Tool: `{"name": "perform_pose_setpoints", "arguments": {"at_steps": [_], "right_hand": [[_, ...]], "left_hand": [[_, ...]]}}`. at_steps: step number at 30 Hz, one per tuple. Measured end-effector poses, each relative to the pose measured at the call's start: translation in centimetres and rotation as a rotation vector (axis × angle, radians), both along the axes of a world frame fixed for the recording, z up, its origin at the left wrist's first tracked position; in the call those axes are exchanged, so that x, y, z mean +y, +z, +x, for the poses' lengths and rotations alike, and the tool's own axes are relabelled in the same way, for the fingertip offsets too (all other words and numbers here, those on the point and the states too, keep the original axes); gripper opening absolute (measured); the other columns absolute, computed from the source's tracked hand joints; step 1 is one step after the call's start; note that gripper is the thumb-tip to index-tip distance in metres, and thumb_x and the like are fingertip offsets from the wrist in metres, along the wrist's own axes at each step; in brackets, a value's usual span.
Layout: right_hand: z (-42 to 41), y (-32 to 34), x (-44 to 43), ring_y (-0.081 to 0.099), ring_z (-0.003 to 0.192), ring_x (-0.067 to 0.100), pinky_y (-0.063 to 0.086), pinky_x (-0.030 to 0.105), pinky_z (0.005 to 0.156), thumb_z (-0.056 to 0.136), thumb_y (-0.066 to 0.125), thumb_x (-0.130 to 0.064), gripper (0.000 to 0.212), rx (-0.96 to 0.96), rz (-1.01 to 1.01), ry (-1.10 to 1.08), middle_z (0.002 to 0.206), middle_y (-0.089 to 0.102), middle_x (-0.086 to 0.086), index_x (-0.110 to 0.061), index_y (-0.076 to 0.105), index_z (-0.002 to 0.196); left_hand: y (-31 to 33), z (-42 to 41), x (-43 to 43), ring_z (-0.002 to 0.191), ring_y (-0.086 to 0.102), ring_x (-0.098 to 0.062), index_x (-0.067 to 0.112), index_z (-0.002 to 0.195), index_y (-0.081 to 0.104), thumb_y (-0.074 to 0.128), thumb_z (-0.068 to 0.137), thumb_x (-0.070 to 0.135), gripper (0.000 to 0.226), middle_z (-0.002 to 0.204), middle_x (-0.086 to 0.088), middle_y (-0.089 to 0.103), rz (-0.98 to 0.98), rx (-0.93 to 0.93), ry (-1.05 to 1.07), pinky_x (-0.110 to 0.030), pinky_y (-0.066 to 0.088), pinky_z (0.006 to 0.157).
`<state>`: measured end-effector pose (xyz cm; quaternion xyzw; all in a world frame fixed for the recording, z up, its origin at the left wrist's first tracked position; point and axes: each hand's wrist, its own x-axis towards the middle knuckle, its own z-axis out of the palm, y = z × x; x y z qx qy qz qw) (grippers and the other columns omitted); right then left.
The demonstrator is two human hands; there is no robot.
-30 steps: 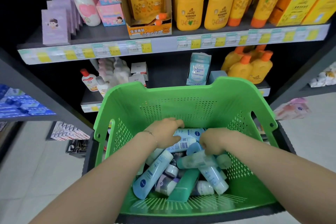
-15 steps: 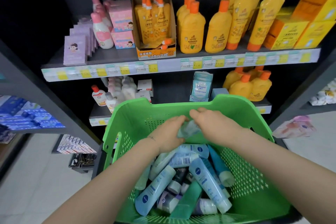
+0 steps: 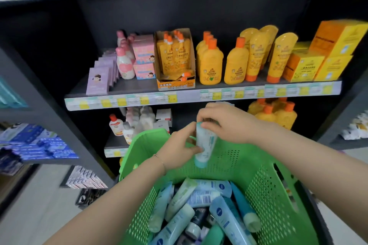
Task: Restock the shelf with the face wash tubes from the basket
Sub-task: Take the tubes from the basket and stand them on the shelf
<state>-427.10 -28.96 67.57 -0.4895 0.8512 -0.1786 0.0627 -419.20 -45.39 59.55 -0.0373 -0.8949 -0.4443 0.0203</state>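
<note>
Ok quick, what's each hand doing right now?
Left hand: holding the lower part of a face wash tube.
Right hand: pinching the same tube's top end.

Both forearms bare along the whole visible length. Thin, light-coloured bracelet (image 3: pixel 159 160) circles the wrist just behind the left hand (image 3: pixel 178 150). Right hand (image 3: pixel 225 123) and wrist bare.
</note>
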Motion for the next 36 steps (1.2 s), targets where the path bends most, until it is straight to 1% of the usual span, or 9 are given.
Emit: {"name": "perform_pose_setpoints", "arguments": {"at_steps": [2,6,10,15,18,23,30,33,36], "right_hand": [[-0.3,1.0,0.2,0.059,0.086,0.015,0.05,0.04,0.079,0.094,0.06,-0.028,0.009,-0.104,-0.127,-0.037,0.096,0.059,-0.004,-0.025,0.058,0.103],[-0.8,1.5,0.8,0.064,0.087,0.023,0.055,0.044,0.077,0.086,0.072,-0.031,0.033,-0.358,-0.257,-0.107,0.103,0.063,-0.002,-0.025,0.053,0.113],[-0.8,0.9,0.7,0.062,0.11,0.013,0.054,0.047,0.087,0.082,0.076,-0.027,0.058,-0.455,-0.308,-0.056,0.12,0.064,-0.01,-0.03,0.048,0.132],[-1.0,1.3,-0.1,0.066,0.097,0.024,0.054,0.048,0.087,0.086,0.072,-0.012,0.057,-0.53,-0.382,-0.069,0.108,0.067,0.008,-0.025,0.045,0.134],[-1.1,2.3,-0.5,0.065,0.099,0.02,0.054,0.043,0.09,0.087,0.07,-0.008,0.05,-0.524,-0.436,-0.061,0.11,0.067,0.009,-0.02,0.048,0.13],[-1.8,4.8,-1.3,0.062,0.109,0.012,0.054,0.039,0.092,0.09,0.068,-0.01,0.042,-0.48,-0.48,-0.051,0.115,0.066,-0.001,-0.027,0.05,0.124],[-2.8,10.0,-2.4,0.065,0.099,0.011,0.055,0.024,0.071,0.09,0.067,-0.008,0.039,-0.379,-0.539,-0.036,0.111,0.066,0.0,-0.026,0.05,0.12],[-3.2,12.6,-2.9,0.066,0.097,0.013,0.058,0.029,0.075,0.09,0.067,-0.011,0.037,-0.313,-0.548,-0.046,0.11,0.066,-0.002,-0.021,0.051,0.121],[-3.2,15.4,-3.6,0.067,0.086,0.007,0.055,0.019,0.07,0.091,0.066,-0.013,0.031,-0.289,-0.558,-0.041,0.102,0.067,-0.004,-0.023,0.051,0.117]], "left_hand": [[1.0,0.1,-0.2,0.081,0.058,0.005,0.018,0.114,0.056,0.071,0.081,0.001,0.04,0.097,0.012,0.064,0.076,0.024,0.033,-0.012,0.046,0.069],[3.0,0.1,-0.7,0.088,0.065,-0.011,0.02,0.122,0.055,0.07,0.08,-0.006,0.051,0.105,-0.004,0.069,0.203,0.09,0.04,-0.025,0.054,0.081],[4.9,0.1,-1.4,0.103,0.065,-0.024,0.028,0.127,0.051,0.068,0.083,-0.004,0.057,0.116,-0.006,0.067,0.284,0.137,0.05,-0.041,0.055,0.087],[7.3,0.1,-2.1,0.101,0.066,-0.028,0.024,0.125,0.053,0.067,0.084,-0.003,0.051,0.116,-0.009,0.066,0.313,0.157,0.065,-0.048,0.053,0.09],[8.7,0.2,-2.3,0.102,0.065,-0.031,0.026,0.121,0.052,0.064,0.085,-0.007,0.05,0.114,-0.012,0.066,0.332,0.18,0.064,-0.046,0.054,0.09],[11.5,-0.4,-3.2,0.097,0.066,-0.033,0.021,0.119,0.053,0.07,0.083,-0.001,0.045,0.105,-0.01,0.07,0.349,0.223,0.093,-0.046,0.054,0.089],[16.6,-1.5,-3.6,0.095,0.069,-0.019,0.025,0.122,0.053,0.073,0.081,0.002,0.051,0.104,-0.004,0.071,0.342,0.25,0.098,-0.031,0.057,0.082],[19.1,-1.8,-3.7,0.094,0.069,-0.016,0.024,0.123,0.053,0.074,0.082,0.006,0.05,0.105,-0.004,0.072,0.341,0.287,0.135,-0.026,0.057,0.077],[21.9,-1.9,-4.0,0.083,0.069,-0.009,0.019,0.117,0.055,0.072,0.083,0.004,0.042,0.1,-0.005,0.073,0.382,0.344,0.187,-0.019,0.054,0.065]]}}
